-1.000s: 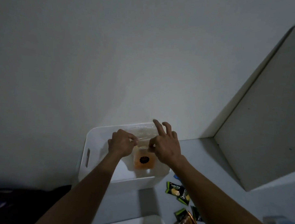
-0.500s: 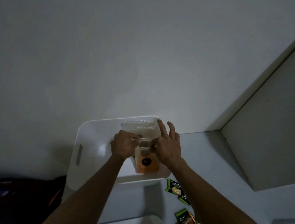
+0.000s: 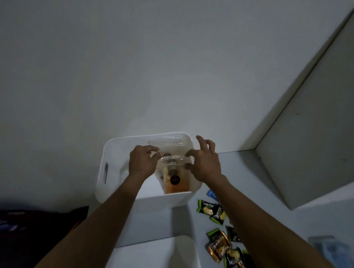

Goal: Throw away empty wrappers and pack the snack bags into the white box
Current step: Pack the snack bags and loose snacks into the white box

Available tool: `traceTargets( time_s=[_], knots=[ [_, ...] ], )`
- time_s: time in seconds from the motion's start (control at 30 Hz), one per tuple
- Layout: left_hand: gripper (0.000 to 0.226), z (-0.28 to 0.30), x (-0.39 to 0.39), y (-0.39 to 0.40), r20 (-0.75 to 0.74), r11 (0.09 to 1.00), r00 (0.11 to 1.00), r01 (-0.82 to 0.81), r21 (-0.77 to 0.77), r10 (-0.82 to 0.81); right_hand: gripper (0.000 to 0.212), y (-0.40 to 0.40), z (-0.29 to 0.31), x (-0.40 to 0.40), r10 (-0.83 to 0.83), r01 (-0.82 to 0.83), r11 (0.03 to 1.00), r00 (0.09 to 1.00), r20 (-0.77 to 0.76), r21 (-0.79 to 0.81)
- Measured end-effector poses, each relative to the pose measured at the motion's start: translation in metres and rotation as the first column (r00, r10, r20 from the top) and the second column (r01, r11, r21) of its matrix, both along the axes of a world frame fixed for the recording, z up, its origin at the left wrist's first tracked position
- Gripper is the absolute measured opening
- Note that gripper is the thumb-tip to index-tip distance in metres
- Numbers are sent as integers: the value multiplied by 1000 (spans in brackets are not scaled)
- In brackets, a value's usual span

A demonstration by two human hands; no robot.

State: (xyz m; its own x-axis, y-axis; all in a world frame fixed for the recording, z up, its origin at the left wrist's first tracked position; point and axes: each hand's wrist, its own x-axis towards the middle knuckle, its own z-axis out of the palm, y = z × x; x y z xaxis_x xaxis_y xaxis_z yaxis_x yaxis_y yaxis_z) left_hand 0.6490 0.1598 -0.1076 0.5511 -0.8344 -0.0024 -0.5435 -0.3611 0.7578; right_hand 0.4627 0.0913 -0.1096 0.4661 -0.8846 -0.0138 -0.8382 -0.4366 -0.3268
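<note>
Nearest, green and orange snack bags (image 3: 226, 247) lie scattered on the table's (image 3: 260, 198) right side. Beyond them the white box (image 3: 110, 151) stands against the wall. Over it the left hand (image 3: 142, 161) pinches a clear bag (image 3: 171, 164) with curled fingers; the right hand (image 3: 206, 163) touches it, fingers spread.

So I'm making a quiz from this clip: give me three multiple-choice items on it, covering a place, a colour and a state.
1. Where is the clear bag?
A. Inside the white box
B. On the table
C. On the floor

2. What colour edges the Nextar packets?
A. Red
B. Green
C. Purple

3. What is the left hand doing?
A. Hanging idle
B. Pinching the bag's top
C. Pressing the table

Key: 1 A, the bag stands within the box walls; 2 B, green borders show; 3 B, its fingers close on the clear plastic, opposite the right hand.
</note>
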Motion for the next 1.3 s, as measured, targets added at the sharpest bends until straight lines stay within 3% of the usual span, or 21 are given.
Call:
traceTargets(
  time_s=[0.3,0.6,0.87,1.03,1.13,1.3],
  knots=[
    [34,45,-60,39,-34,991,998,50,-127,-55,40,53,43,-74,-119,115,993,965,233,34],
    [34,33,-191,69,-142,966,967,186,-180,-212,35,111,51,-231,-297,261,954,889,349,147],
    [37,-20,-366,84,-180,963,956,201,-180,-233,32,126,-12,-420,-466,404,883,807,361,237],
    [46,-65,-488,99,-187,967,954,211,-143,-236,42,127,-76,-524,-514,446,856,787,342,260],
    [52,-93,-551,108,-142,960,957,231,-156,-253,53,127,-104,-562,-516,432,848,806,290,307],
    [60,-121,-614,105,-123,966,960,257,28,-251,64,127,-128,-580,-468,325,859,812,349,397]
  ],
)
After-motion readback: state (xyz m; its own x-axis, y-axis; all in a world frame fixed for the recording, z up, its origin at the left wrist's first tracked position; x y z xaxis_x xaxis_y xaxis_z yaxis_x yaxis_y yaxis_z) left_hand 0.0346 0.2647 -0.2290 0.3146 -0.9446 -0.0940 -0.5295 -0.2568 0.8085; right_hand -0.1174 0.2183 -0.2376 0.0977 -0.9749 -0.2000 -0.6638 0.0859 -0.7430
